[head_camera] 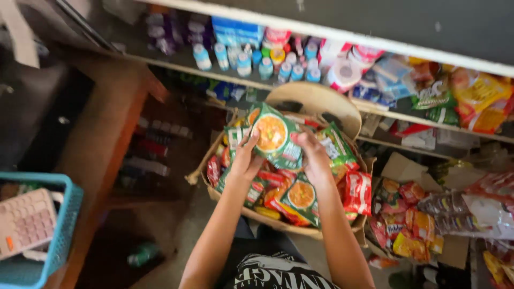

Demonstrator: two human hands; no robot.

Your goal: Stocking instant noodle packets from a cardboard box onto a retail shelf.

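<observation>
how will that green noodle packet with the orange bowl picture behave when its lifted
The green packet is probably light: the left hand and right hand hold it by its edges. Its glossy film looks crinkly, likely slippery. The contents may crack if squeezed.

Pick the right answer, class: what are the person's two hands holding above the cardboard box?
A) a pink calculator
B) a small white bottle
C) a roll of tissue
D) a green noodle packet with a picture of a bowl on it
D: both the left hand and the right hand hold the green noodle packet over the packet-filled cardboard box.
</observation>
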